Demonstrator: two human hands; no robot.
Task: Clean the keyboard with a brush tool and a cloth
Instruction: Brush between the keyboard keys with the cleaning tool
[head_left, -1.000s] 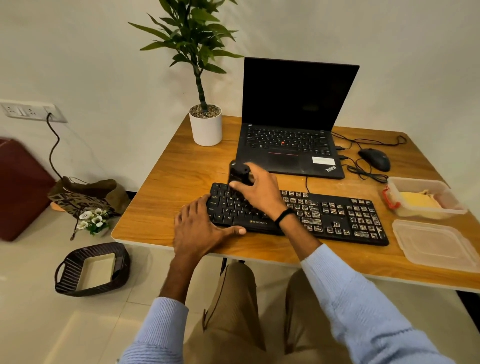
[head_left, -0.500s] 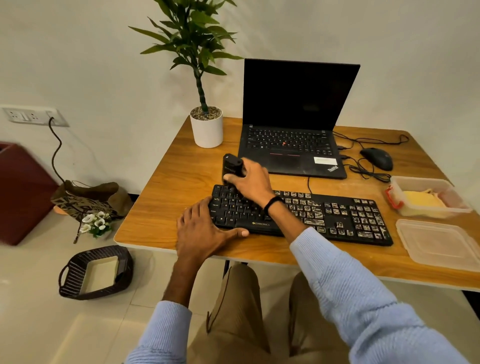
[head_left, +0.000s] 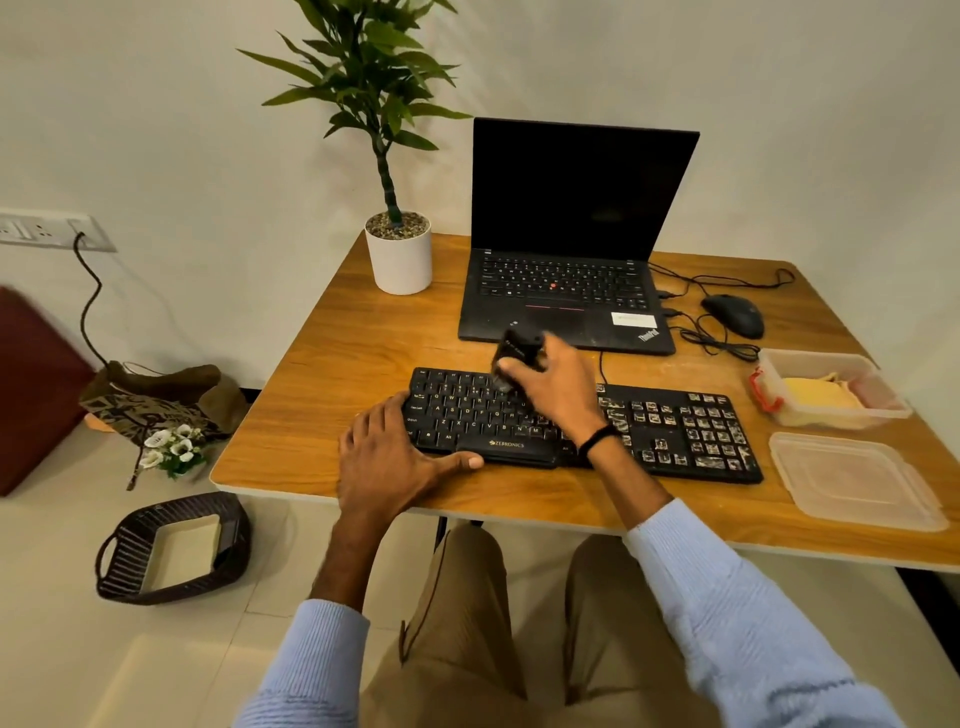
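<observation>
A black keyboard (head_left: 691, 431) lies across the wooden desk (head_left: 343, 353); its left keys look clean, its right keys carry pale debris. My right hand (head_left: 558, 387) is closed around a black brush tool (head_left: 514, 351), blurred by motion, its lower end on the upper key rows left of centre. My left hand (head_left: 387, 460) lies flat on the desk at the keyboard's left end, fingers against its edge and thumb along its front. A yellow cloth (head_left: 815, 397) sits in an open plastic container (head_left: 836, 358) at the right.
An open black laptop (head_left: 571, 270) stands behind the keyboard, a potted plant (head_left: 397, 249) to its left. A wired mouse (head_left: 735, 314) and cables lie at the back right. The container's lid (head_left: 857, 478) rests near the desk's right front. A dark basket (head_left: 171, 548) stands on the floor.
My right hand has swept the brush tool from the keyboard's upper left corner rightward toward the middle keys. My left hand has stayed at the keyboard's left end.
</observation>
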